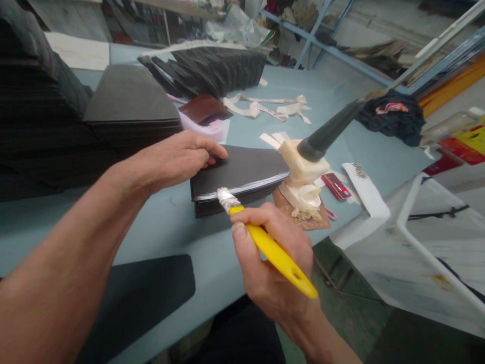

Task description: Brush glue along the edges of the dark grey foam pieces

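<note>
My right hand [273, 253] grips a paintbrush [278, 258] with a yellow handle. Its white-coated bristles touch the near edge of a stack of black sheets [242, 164], where a wet-looking white strip runs along the border. My left hand [185, 154] rests on the far left part of the same stack, index finger stretched out and the other fingers partly bent, holding nothing. To the right of the stack, a pale block-shaped container [303, 164] with a dark cone-like piece [328, 134] on it stands by a smear of white paste [303, 197] on a brown piece.
Tall stacks of black pieces [132, 96] stand at the left, with a fanned row of black pieces [212, 68] behind. White strips [271, 107], a red box [336, 187] and a dark cloth bundle [394, 119] lie on the blue table [166, 222]. A dark panel [151, 288] lies in front.
</note>
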Available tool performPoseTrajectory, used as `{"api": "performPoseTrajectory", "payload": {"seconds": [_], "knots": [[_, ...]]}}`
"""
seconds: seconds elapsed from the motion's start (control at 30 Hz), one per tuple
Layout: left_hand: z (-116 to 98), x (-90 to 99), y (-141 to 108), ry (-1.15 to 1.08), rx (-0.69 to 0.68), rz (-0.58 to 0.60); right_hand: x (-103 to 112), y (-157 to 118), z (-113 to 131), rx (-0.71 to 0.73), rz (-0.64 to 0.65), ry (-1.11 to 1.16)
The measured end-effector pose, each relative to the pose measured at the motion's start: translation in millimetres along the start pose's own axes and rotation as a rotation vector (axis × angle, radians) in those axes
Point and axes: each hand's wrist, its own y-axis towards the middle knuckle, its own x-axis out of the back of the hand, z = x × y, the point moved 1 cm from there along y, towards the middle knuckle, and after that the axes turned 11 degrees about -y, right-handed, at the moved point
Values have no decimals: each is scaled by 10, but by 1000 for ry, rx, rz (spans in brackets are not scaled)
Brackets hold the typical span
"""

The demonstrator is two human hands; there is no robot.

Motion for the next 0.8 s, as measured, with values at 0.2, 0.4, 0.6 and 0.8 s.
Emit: {"api": "performPoseTrajectory", "payload": {"seconds": [0.2,0.4,0.6,0.8], "knots": [[70,10,19,-46,-48,18,-280,-88,251,24,36,154],[73,6,22,-94,-14,30,-173,-110,239,57,-6,157],[78,5,34,-107,0,7,-99,-41,68,7,-42,24],[62,10,16,-78,-12,1,-416,-169,277,60,57,244]]}}
